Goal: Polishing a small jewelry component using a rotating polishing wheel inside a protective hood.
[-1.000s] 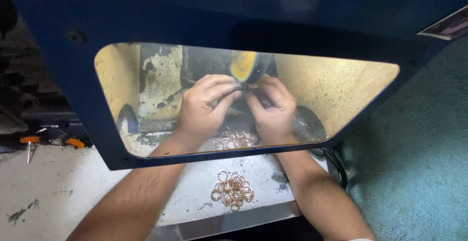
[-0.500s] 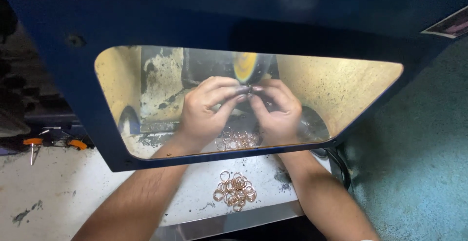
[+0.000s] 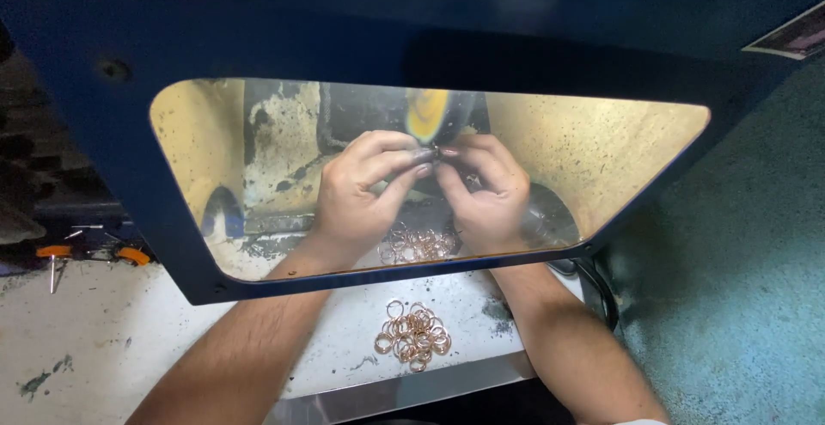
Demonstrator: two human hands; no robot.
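Item: two bare hands working behind the clear window point(image 3: 601, 158) of a blue hood point(image 3: 412, 21).

Left hand point(image 3: 365, 189): it is reaching in under the hood, fingers curled and pinching toward the right hand. Right hand point(image 3: 485, 189): it is mirroring the left, fingers clenched inward. Between the meeting fingertips a small dark piece point(image 3: 436, 152) is being gripped; it is too small to name, though it is probably a ring like the loose ones below. Both hands are sharing the grip, likely to steady so small a piece.

Yellow-orange wheel point(image 3: 428, 116): it is sitting just above and beyond the fingertips, blurred as though it is spinning. The piece is being pressed right at its lower edge; whether it is touching cannot be told.

Rings, inner heap point(image 3: 418, 243): copper-coloured loops are lying just below the hands, between the wrists, behind the window, close enough to pick from without withdrawing.

Rings, outer heap point(image 3: 412, 335): a second cluster is lying nearer the person, between the forearms, on the pale, stained ledge point(image 3: 344, 339) outside the hood, kept apart from the inner heap.

Window: it is standing between the camera and the hands, seemingly shielding the face from dust.

Orange-handled tools point(image 3: 86, 253): these are lying well to the left of the left forearm, untouched.

Teal floor point(image 3: 739, 305): it is showing to the right of the right arm.
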